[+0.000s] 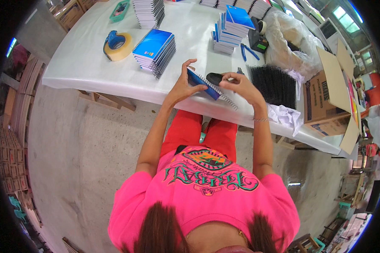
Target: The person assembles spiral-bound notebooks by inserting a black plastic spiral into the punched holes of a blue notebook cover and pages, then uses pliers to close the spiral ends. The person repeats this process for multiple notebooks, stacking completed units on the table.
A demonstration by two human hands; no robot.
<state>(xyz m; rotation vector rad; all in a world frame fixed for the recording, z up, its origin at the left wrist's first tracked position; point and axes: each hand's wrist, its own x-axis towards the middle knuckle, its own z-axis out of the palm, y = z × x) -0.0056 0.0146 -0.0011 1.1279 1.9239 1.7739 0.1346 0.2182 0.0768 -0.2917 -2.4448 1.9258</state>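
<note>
A person in a pink shirt works at the near edge of a white-covered counter point(84, 63), binding notebooks. The left hand point(182, 84) grips a blue-covered spiral notebook point(203, 83) at its 9 o'clock end, fingers wrapped round the cover and thumb raised, tilting the book so its wire spine point(223, 98) faces the 5 o'clock side and hangs out past the counter's edge. That angle seems meant to keep the coil free of the tabletop. The right hand point(239, 83) meets the book from 3 o'clock, fingertips pinched together at the top of the spine beside a small black tool point(215, 77); whether they grip the wire or the tool cannot be told.

Supplies ring the work within arm's reach: a leaning stack of finished blue notebooks point(155, 49) at 10 o'clock, a roll of tan packing tape in a blue dispenser point(117, 45) farther left, a taller pile of notebooks point(233, 27) at 12 o'clock, blue-handled pliers point(250, 51) and a bundle of black wire coils point(274, 83) at 2 o'clock. An open cardboard carton point(330, 97) crowds the right end. The roomiest bare counter lies toward 9 o'clock; bare concrete floor point(84, 160) spreads below.
</note>
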